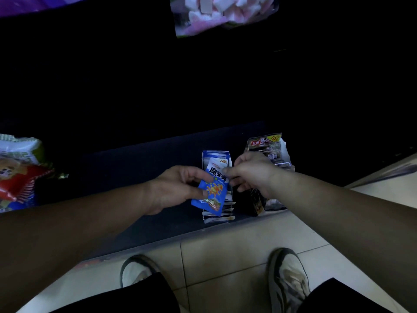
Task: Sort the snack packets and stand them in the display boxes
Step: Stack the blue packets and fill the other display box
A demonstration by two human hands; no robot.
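Two display boxes stand side by side on a low dark shelf (135,159), near its front edge. The blue box (214,154) is the left one. Inside it a row of packets (230,203) stands one behind the other, and only their pale top edges are visible. The dark box (256,205) is just beside it on the right and holds dark packets (265,143). The back one has a red label and stands higher than the others.

A blue packet (212,190) is held over the blue box, tilted, with its lower corner near the front of the box. Both hands are on it. The left hand (178,188) pinches its left side between thumb and fingers, and the right hand (250,172) pinches its upper right corner — the two hands are close together, with only the packet between them. The right hand covers part of the dark box.

The front edge of the shelf runs across from lower left to right. Just in front of it is a pale tiled floor (225,256), where two shoes (288,279) stand. To the left of the boxes the shelf board is open up to some bigger bags (18,170) at the left border. Behind the boxes all is very dark — I cannot tell what is there. A bag of pink and white sweets (223,14) is at the top.
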